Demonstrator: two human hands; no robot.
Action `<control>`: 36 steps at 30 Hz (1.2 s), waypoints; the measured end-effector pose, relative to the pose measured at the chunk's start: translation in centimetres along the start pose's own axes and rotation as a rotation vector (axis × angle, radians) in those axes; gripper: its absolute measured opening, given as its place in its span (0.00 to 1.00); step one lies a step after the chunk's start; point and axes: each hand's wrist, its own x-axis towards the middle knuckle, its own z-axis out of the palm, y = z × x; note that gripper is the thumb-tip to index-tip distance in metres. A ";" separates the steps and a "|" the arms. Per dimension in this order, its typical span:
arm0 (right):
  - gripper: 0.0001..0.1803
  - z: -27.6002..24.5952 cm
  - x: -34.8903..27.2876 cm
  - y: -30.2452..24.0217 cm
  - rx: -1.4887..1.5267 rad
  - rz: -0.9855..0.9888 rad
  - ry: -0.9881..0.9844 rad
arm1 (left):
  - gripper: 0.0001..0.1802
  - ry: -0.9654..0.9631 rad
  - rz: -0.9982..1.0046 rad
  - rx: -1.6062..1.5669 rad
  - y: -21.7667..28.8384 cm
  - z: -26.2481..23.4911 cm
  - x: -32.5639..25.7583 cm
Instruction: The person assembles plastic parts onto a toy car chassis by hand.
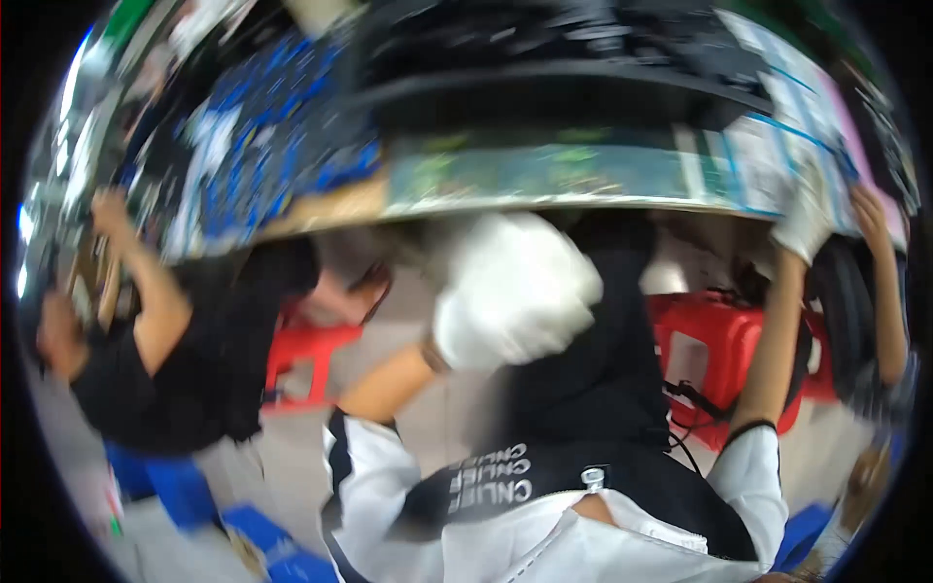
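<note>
My left hand [515,291], in a white glove, is raised in front of the near edge of the workbench [321,209], over my dark-clad lap. Its outline is rounded, but motion smears the fingers, and nothing can be made out in them. Farther right, my right hand [805,214] in a white glove reaches over the bench edge. It is nearest to pale flat pieces with blue edging [763,160]; blur hides its fingers and whether it touches them. Between the two hands, a blurred greenish panel [505,173] lies along the bench front.
A black tray-like shape [564,83] spans the bench behind the panel. Many blue and dark parts [282,126] lie at the left. A person in black [175,369] works on my left, and another person's arm [880,282] is at the right. Red stools [719,340] stand below.
</note>
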 end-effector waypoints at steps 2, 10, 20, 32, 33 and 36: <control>0.18 -0.1 2.5 5.0 -0.532 -0.400 0.004 | 0.08 -0.363 0.469 -0.591 7.2 -0.7 10.5; 0.10 1.3 -2.0 -0.6 0.163 0.035 0.097 | 0.14 -0.087 -0.420 -1.777 20.9 9.1 15.7; 0.56 -8.7 11.5 4.7 -0.610 -0.004 0.061 | 0.16 -0.186 -0.572 -1.381 18.8 17.2 13.3; 0.48 -7.8 8.8 1.4 -0.187 0.145 -0.195 | 0.17 -0.107 -0.706 -1.605 17.5 17.0 12.2; 0.48 -9.3 8.1 0.4 -0.148 0.074 -0.214 | 0.23 -0.059 -0.660 -1.810 18.0 15.5 13.3; 0.48 -8.3 2.9 -7.8 0.128 0.215 -0.396 | 0.46 0.191 -0.607 -2.107 18.1 10.2 16.2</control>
